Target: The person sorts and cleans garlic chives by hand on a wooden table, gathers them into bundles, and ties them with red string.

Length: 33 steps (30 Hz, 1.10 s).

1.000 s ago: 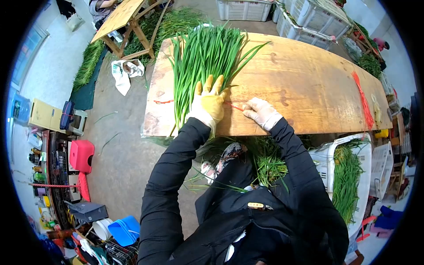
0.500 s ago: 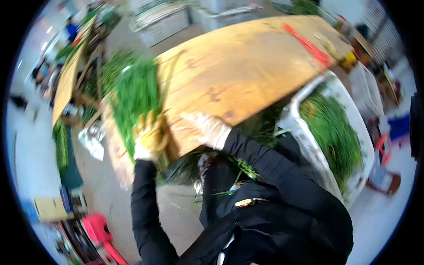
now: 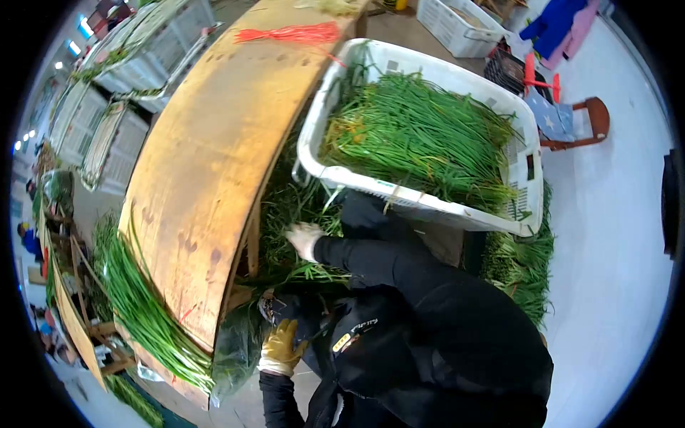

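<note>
My left hand [image 3: 280, 347], in a yellow-palmed glove, is by my knee with its fingers apart and nothing in it. My right hand [image 3: 305, 240], in a pale glove, is over loose green leaves [image 3: 282, 214] beside the table; its fingers look stretched out and hold nothing I can see. A bundle of long chives [image 3: 146, 307] lies along the near left end of the wooden table [image 3: 207, 143], apart from both hands. Beyond my right arm, a white plastic crate [image 3: 421, 192] holds a thick heap of chives [image 3: 428, 128].
Red ties [image 3: 289, 33] lie at the table's far end. A clear plastic bag [image 3: 235, 349] hangs by the table edge near my left hand. More greens [image 3: 524, 264] lie beneath the crate. A chair [image 3: 589, 121] and another white crate [image 3: 460, 28] stand farther back.
My view has turned right towards the crate. My left hand has come off the chives and down to my knee. My right hand has left the tabletop for the space beside it.
</note>
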{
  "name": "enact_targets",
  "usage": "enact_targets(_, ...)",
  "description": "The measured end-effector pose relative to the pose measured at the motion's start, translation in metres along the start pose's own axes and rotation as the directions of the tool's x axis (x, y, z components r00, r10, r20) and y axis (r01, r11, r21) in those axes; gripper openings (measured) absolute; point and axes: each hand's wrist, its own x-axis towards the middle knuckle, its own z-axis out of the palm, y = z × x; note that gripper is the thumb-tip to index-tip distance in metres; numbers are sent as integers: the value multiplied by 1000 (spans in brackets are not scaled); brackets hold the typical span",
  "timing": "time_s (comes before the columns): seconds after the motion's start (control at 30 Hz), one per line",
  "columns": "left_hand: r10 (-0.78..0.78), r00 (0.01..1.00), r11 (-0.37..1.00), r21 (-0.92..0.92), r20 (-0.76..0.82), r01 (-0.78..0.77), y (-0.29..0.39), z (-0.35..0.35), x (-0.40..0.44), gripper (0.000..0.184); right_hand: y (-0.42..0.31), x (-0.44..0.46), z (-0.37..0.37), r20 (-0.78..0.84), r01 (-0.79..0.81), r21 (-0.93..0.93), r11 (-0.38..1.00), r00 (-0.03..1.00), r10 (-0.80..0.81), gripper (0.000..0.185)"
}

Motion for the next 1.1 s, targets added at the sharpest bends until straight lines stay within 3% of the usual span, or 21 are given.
enact_targets(0.03, -17, 995, 996, -92, -95, 8, -2, 13, 7, 45, -13, 13, -37, 116, 167, 55, 984, 978, -173, 38)
enact_targets(0.07, -80, 983, 988, -147, -168, 55, 5, 11, 14, 30, -17, -23, -79, -78, 382, -8, 924, 921, -381, 31)
enact_targets(0.13, -129, 990, 987, -99, -53, 123, 19, -29, 34, 14, -17, -44, -105, -231, 585, 64, 809, 797, -558, 25)
enact_targets(0.17, -211, 952, 970, -171, -221, 175, 17, -28, 36, 12, -20, -52, -121, -163, 511, 43, 859, 852, -498, 22)
enact_targets(0.2, -198, 963, 976, -131, -181, 175, 12, -39, 40, 4, -20, -57, -131, -94, 437, 14, 899, 896, -434, 19)
enact_targets(0.23, -179, 918, 977, -171, -354, 124, 15, -50, 51, 10, -8, -60, -125, -309, 550, 36, 835, 800, -514, 21)
enact_targets(0.27, -167, 840, 978, -195, -517, 74, 16, -61, 65, 20, -13, -77, -156, -236, 425, 79, 902, 887, -397, 25)
enact_targets(0.33, -244, 785, 957, -270, -570, 102, 4, -81, 80, 38, -7, -72, -154, -205, 395, 192, 898, 912, -357, 20)
enact_targets(0.4, -174, 776, 977, -7, -606, 213, -15, -102, 95, 46, -14, -66, -154, -414, 544, 481, 688, 832, -369, 33)
enact_targets(0.47, -118, 795, 987, 19, -595, 161, -39, -106, 103, 63, -33, -55, -175, -571, 672, 365, 645, 709, -415, 50)
enact_targets(0.5, -226, 851, 962, 29, -474, 272, -34, -118, 106, 73, -35, -42, -171, -619, 738, 271, 617, 625, -476, 47)
enact_targets(0.53, -337, 877, 928, 39, -343, 372, -29, -126, 112, 82, -42, -34, -176, -548, 699, 255, 668, 673, -496, 43)
enact_targets(0.57, -323, 902, 936, 48, -286, 350, -37, -121, 116, 87, -44, -24, -174, -511, 712, 160, 683, 652, -560, 46)
enact_targets(0.6, -345, 913, 913, 149, -217, 380, -37, -124, 120, 85, -49, -10, -170, -473, 719, 61, 692, 631, -614, 48)
enact_targets(0.67, -364, 920, 913, 137, -149, 383, -44, -118, 119, 82, -57, 6, -166, -473, 678, -15, 735, 643, -603, 39)
enact_targets(0.77, -324, 915, 921, 143, -240, 363, -49, -116, 119, 67, -60, 40, -154, -441, 608, -45, 792, 700, -562, 40)
enact_targets(0.8, -312, 914, 921, 155, -259, 358, -53, -116, 119, 63, -63, 42, -148, -395, 534, -64, 843, 763, -512, 42)
enact_targets(0.87, -278, 899, 901, 232, -339, 367, -55, -112, 123, 57, -76, 37, -154, -261, 435, -268, 860, 826, -499, 44)
enact_targets(1.07, -321, 892, 932, 59, -319, 357, -55, -124, 114, 66, -85, 35, -162, -205, 382, -340, 859, 862, -465, 46)
enact_targets(1.1, -325, 909, 938, 33, -262, 345, -55, -128, 112, 70, -87, 33, -166, -131, 387, -335, 859, 884, -449, 48)
